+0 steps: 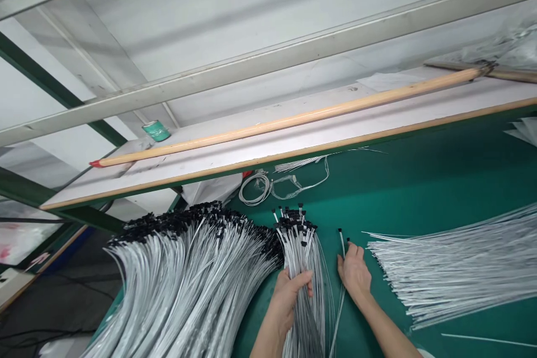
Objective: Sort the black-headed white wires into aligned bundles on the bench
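A small bundle of thin grey-white cables [300, 251] with black connectors stands in front of me. My left hand [289, 295] wraps round this bundle below its connectors, the thumb lying across the front. Just to the right, my right hand [356, 271] is closed, with the black tip of a cable [348, 240] showing at its fingertips. Beside those fingers a second black-tipped cable [341, 243] rises. A much larger heap of the same cables [188, 285] lies left of my left hand, connectors facing away from me.
On the green tabletop [339, 190], a spread of cables [461, 263] without visible connectors lies to the right. Coiled cable [255, 189] sits at the back, under a white shelf [251, 154]. The shelf bears a long wooden pole [289, 120] and a green roll [156, 130].
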Available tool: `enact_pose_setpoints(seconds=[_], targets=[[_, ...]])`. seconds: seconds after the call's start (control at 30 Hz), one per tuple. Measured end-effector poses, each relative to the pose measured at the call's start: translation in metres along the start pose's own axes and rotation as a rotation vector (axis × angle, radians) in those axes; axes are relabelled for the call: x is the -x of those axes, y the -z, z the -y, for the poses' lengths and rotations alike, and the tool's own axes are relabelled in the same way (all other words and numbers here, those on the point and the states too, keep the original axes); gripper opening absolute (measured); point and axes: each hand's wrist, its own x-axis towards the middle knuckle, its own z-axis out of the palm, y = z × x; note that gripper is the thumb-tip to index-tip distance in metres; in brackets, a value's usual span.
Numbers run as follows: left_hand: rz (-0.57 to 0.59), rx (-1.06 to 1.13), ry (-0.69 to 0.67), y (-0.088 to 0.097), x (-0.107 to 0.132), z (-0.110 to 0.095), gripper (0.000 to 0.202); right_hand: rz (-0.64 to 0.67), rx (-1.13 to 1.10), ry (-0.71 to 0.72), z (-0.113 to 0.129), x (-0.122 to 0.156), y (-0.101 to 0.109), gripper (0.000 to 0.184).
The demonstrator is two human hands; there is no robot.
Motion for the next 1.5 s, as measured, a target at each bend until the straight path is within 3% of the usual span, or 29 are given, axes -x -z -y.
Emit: enact_pose_setpoints(seconds=[0.1, 0.23, 0.33, 0.43, 0.53, 0.57, 0.6, 0.7, 0.8, 0.9, 1.0, 1.07, 1.27, 1.5], targets=[[0.034, -0.004, -0.014, -0.001, -0.001, 0.001, 0.026, -0.033, -0.028, -0.037, -0.004, -0.002, 0.003, 0.030], [0.026, 0.004, -0.027, -0.002, -0.002, 0.000, 0.028, 0.106, -0.185, -0.053, 0.001, -0.013, 0.009, 0.019], [-0.023, 0.003, -0.012, -0.005, -0.002, 0.000, 0.034, 0.212, -0.337, 0.014, 0.020, -0.010, 0.017, 0.010], [-0.014, 0.010, -0.015, -0.010, -0.003, -0.001, 0.041, 0.365, -0.566, 0.077, 0.046, 0.005, 0.028, 0.010], [0.023, -0.022, -0.045, -0.012, -0.001, -0.003, 0.033, 0.694, -0.993, 0.110, 0.058, 0.012, 0.035, 0.024], [0.023, -0.033, -0.055, -0.012, 0.000, -0.004, 0.029, 0.720, -1.036, 0.107, 0.057, 0.009, 0.034, 0.029], [0.017, -0.043, -0.058, -0.011, 0.002, -0.005, 0.026, 0.681, -1.004, 0.088, 0.054, 0.004, 0.032, 0.033], [-0.009, -0.064, -0.051, -0.007, 0.006, -0.007, 0.025, 0.351, -0.693, -0.034, 0.041, -0.017, 0.015, 0.031], [-0.051, -0.078, -0.022, -0.005, 0.007, -0.009, 0.028, 0.236, -0.563, -0.083, 0.034, -0.029, -0.007, 0.034], [-0.054, -0.089, -0.017, -0.005, 0.005, -0.008, 0.031, 0.246, -0.540, -0.099, 0.036, -0.028, -0.024, 0.031], [-0.033, -0.058, -0.021, -0.004, 0.005, -0.007, 0.030, 0.303, -0.586, -0.131, 0.035, -0.027, -0.032, 0.011], [-0.021, -0.037, -0.021, -0.003, 0.005, -0.007, 0.028, 0.346, -0.656, -0.162, 0.031, -0.028, -0.032, 0.016], [-0.018, -0.037, -0.014, -0.002, 0.005, -0.008, 0.025, 0.454, -0.955, -0.254, 0.018, -0.026, -0.019, 0.021], [-0.044, -0.037, -0.006, -0.005, 0.006, -0.007, 0.027, 0.513, -1.224, -0.206, 0.021, -0.016, 0.009, 0.033]])
